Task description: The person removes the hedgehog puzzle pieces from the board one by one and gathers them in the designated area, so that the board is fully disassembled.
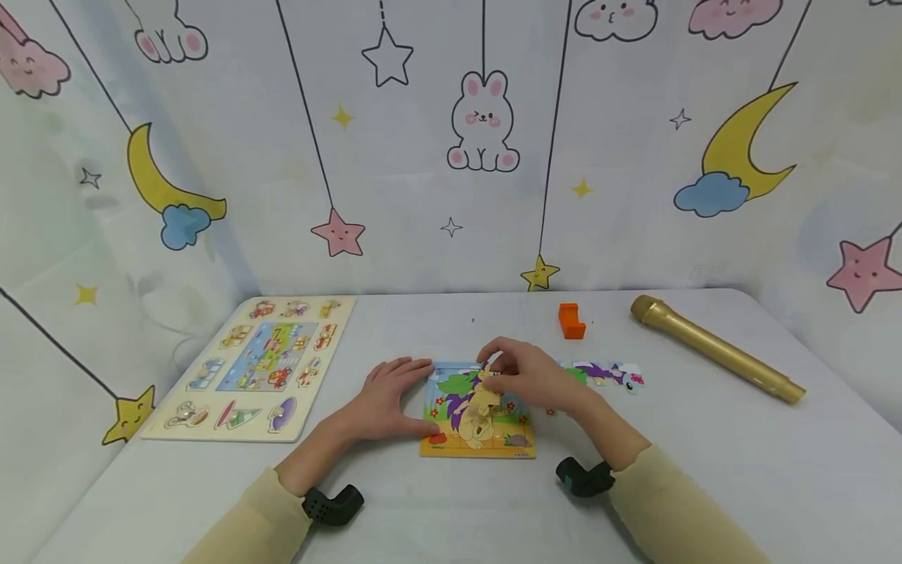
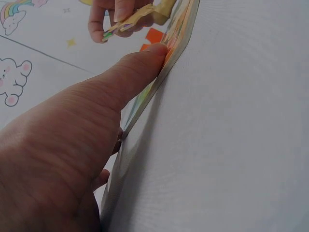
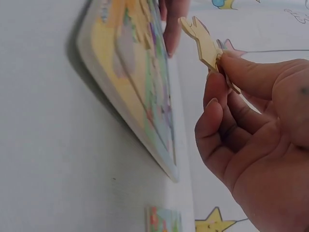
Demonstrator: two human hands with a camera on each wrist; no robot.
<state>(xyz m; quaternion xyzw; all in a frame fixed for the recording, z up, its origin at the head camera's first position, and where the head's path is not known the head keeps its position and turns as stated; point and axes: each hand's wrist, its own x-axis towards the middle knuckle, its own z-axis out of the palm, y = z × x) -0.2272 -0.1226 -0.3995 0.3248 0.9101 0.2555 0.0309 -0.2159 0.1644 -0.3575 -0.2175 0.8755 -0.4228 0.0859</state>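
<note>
While your spread left hand (image 1: 386,401) steadies the puzzle (image 1: 478,440), your right hand (image 1: 534,376) pinches a piece (image 3: 206,51). Likely fitting step; align next.

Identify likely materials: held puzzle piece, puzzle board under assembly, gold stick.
Puzzle piece: probably thin wood, matte; plain tan surface, stiff flat profile.
Puzzle board: likely wood or fibreboard, smooth printed face; pale, plain cut edge.
Gold stick: metallic gold finish with soft sheen; metal or coated plastic, can't tell.

Puzzle (image 1: 475,419) partly behind right hand (image 1: 537,377)
</note>
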